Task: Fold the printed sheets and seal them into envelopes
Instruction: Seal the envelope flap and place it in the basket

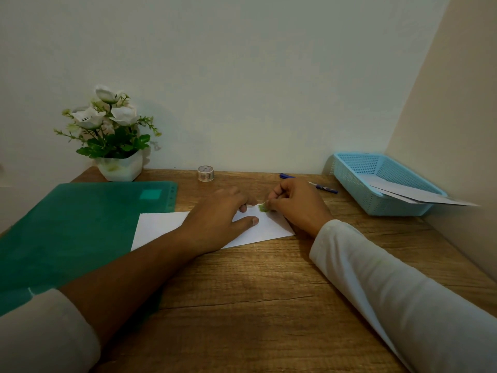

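The white envelope [161, 227] lay flat on the wooden desk [255, 292], its left end on the green folder [80, 224]. The left hand [215, 219] pressed it down with straight fingers. The right hand [295, 205] pinched a small green piece of tape [263, 207] at its far edge. A tape roll [205, 173] stood behind, with a pen [325, 188] and a blue basket [357, 170] to the right.

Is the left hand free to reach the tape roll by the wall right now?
Probably yes: the tape roll stands just beyond the left hand, bare desk between, but that hand is pressing the envelope flat.
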